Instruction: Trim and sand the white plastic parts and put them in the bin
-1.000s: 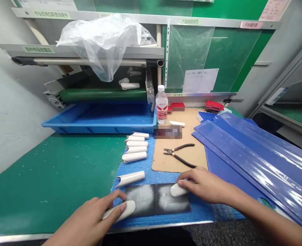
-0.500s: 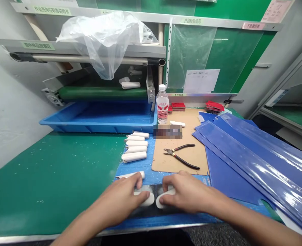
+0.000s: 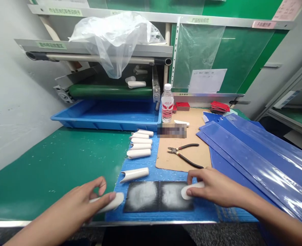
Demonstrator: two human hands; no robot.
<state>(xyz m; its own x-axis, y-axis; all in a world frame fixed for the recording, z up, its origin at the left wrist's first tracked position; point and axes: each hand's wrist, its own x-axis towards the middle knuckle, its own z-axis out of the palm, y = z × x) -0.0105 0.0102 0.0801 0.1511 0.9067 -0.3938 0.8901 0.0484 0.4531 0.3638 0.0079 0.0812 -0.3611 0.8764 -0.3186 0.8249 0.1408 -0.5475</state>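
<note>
The left hand (image 3: 71,205) has its grip closed on a curved white plastic piece (image 3: 107,202), just left of a dark, white-dusted pad (image 3: 142,197). The right hand (image 3: 214,188) clamps a second white piece (image 3: 193,190) at the pad's right end. The pad lies on a blue mat (image 3: 166,216) beside the green worktop (image 3: 51,171). Farther off are more white pieces (image 3: 139,143), pliers (image 3: 177,151) on cardboard (image 3: 166,160), blue sheets (image 3: 253,153), a water bottle (image 3: 167,104) and a blue tray (image 3: 107,116).
</note>
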